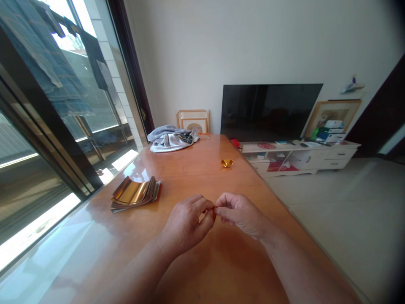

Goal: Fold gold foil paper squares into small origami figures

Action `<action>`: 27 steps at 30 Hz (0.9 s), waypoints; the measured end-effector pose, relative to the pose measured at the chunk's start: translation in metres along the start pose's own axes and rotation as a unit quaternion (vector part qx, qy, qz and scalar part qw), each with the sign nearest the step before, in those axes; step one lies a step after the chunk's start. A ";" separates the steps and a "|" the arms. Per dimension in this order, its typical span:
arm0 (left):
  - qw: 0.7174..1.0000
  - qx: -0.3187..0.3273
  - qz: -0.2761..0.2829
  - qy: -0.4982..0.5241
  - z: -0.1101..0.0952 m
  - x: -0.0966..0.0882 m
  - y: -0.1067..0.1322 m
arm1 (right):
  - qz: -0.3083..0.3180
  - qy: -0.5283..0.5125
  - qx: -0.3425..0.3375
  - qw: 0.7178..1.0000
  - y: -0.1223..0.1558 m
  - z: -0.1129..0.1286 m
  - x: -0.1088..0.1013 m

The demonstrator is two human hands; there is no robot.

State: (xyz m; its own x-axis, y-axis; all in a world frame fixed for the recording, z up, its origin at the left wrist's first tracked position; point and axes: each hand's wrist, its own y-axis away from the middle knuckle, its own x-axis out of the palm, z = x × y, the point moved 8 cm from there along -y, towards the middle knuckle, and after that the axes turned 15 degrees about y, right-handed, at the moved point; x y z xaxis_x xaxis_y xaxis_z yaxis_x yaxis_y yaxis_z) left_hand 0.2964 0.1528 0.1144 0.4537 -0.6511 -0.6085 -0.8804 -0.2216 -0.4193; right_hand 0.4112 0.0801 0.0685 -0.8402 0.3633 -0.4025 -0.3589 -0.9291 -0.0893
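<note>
Left hand (pixel 186 223) and right hand (pixel 240 213) together, pinching a tiny sliver (pixel 215 207), possibly foil, above the wooden tabletop (pixel 190 177); stack of gold foil sheets (pixel 134 194) left of the hands; folded gold foil piece (pixel 226 163) ahead of the hands.

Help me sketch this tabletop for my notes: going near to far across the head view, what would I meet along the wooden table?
left hand and right hand → stack of gold foil sheets → small folded gold foil piece → grey cloth bundle → framed picture
</note>
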 end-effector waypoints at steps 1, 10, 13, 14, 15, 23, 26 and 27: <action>1.000 0.001 -0.002 -0.002 0.000 0.000 0.000 | -0.005 -0.006 0.001 1.000 0.000 0.000 0.000; 0.999 -0.014 -0.029 -0.025 0.006 0.000 0.000 | -0.023 -0.076 -0.004 0.997 -0.002 0.000 0.004; 0.999 -0.014 -0.037 -0.020 0.006 -0.001 0.000 | -0.035 -0.071 -0.013 0.997 -0.003 0.002 0.003; 0.999 -0.015 -0.041 -0.019 0.006 -0.001 0.000 | -0.042 -0.055 -0.018 0.997 -0.003 0.003 0.002; 0.999 -0.016 -0.046 -0.017 0.006 -0.002 0.000 | -0.048 -0.035 -0.024 0.998 -0.002 0.004 0.001; 0.996 -0.037 -0.051 0.067 0.019 0.002 0.000 | -0.071 0.039 -0.059 0.995 0.001 0.010 -0.006; 0.985 -0.057 -0.061 0.150 0.028 0.003 -0.001 | -0.068 0.029 -0.058 0.996 0.000 0.011 -0.005; 0.976 -0.072 -0.069 0.191 0.032 0.003 -0.002 | -0.066 0.016 -0.057 0.996 -0.001 0.010 -0.005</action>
State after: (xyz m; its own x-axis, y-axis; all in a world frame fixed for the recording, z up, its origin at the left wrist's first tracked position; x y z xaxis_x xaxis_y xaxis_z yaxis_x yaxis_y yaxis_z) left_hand 0.3037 0.1746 0.0920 0.5098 -0.8247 -0.2450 -0.8369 -0.4094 -0.3634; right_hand 0.4110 0.0798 0.0799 -0.7744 0.4820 -0.4099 -0.4155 -0.8759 -0.2451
